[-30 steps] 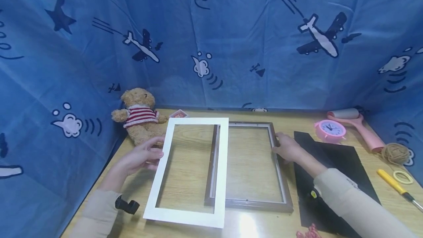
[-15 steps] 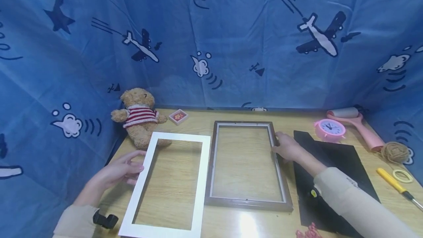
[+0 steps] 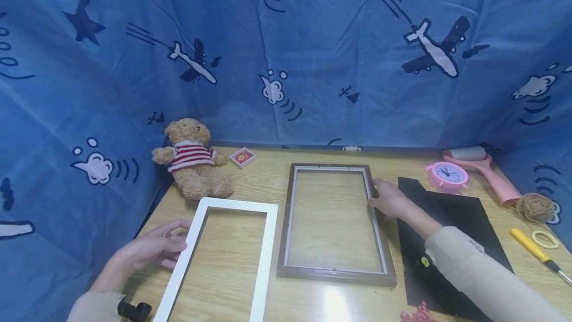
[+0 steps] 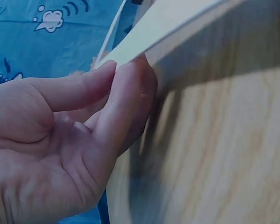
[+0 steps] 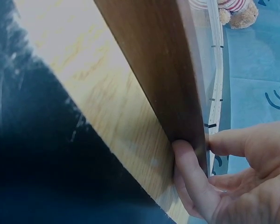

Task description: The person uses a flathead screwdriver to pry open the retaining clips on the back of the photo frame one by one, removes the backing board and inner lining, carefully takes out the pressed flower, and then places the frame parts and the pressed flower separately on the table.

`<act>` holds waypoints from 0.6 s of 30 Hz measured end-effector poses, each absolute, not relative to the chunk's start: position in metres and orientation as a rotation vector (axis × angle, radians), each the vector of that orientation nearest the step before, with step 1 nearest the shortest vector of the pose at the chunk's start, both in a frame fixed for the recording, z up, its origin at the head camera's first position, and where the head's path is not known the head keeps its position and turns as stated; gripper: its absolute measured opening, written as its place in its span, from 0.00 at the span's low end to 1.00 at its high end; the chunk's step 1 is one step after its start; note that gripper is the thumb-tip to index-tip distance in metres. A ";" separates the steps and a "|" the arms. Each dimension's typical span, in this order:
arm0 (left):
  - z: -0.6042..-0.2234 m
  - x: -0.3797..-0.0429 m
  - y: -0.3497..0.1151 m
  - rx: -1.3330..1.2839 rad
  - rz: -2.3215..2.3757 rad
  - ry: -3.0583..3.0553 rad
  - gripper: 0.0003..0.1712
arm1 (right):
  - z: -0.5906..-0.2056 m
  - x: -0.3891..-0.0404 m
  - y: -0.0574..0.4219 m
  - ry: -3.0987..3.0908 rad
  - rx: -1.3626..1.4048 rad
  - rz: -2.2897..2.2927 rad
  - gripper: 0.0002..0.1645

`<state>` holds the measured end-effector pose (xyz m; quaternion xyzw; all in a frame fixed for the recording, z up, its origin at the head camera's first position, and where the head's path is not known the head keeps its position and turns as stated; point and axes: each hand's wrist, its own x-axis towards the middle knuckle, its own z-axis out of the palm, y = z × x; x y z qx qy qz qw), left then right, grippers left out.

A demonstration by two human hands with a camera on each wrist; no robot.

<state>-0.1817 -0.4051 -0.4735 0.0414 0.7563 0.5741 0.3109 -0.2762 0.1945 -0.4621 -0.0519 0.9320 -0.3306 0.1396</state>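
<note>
A white rectangular picture mat with a large open middle is at the lower left in the head view, its near end cut off by the image edge. My left hand pinches its left side between thumb and fingers; the left wrist view shows the mat's edge in that pinch. To its right, a brown picture frame lies flat on the wooden table. My right hand grips the frame's right side, thumb on the inner edge and fingers along the outer brown face.
A black backing board lies under my right forearm. Behind it are a pink alarm clock and a lint roller. Twine and a yellow-handled screwdriver lie far right. A teddy bear sits back left, beside a small box.
My left hand has carried the white mat leftward and toward me, off its overlap with the brown frame. The right hand and the frame have stayed put.
</note>
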 end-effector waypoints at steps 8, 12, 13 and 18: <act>-0.474 -0.179 -0.399 0.068 1.434 2.123 0.30 | -0.461 -0.275 0.195 2.692 -0.147 -0.958 0.43; -0.472 -0.179 -0.393 0.034 1.383 2.221 0.31 | -0.462 -0.276 0.197 2.694 -0.151 -0.962 0.43; -0.472 -0.179 -0.391 0.018 1.369 2.249 0.31 | -0.462 -0.275 0.197 2.694 -0.152 -0.965 0.44; -0.469 -0.178 -0.380 -0.089 1.299 2.353 0.29 | -0.463 -0.276 0.197 2.692 -0.156 -0.964 0.44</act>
